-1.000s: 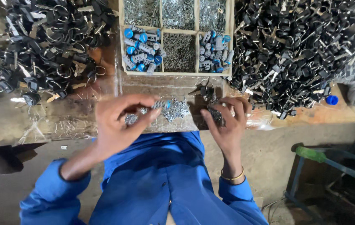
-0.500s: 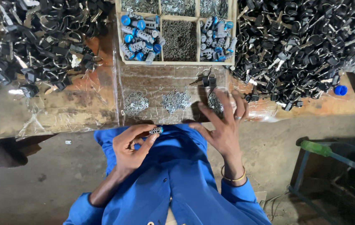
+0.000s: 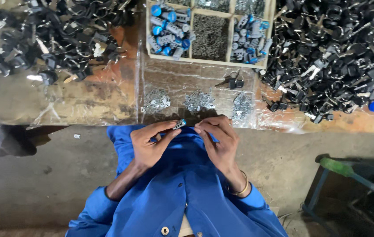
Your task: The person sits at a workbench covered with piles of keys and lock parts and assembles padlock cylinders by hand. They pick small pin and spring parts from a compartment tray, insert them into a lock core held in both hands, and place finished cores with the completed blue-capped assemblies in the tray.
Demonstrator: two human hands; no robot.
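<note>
Left hand (image 3: 152, 145) pinched a small blue-capped cylinder (image 3: 179, 124) at fingertip level, tilted toward two o'clock, so the right hand (image 3: 220, 142) could close its fingertips near the cap, probably feeding in something tiny. Loose metal bits (image 3: 199, 101) sat at twelve o'clock, within reach.

The small blue-tipped cylinder (image 3: 179, 124) pinched by the left hand (image 3: 152, 142) is too small to make out, and whatever the right hand (image 3: 217, 140) grips is hidden by its fingers. Above the cylinder, the compartment tray (image 3: 209, 61) is cut off by the top edge.
</note>
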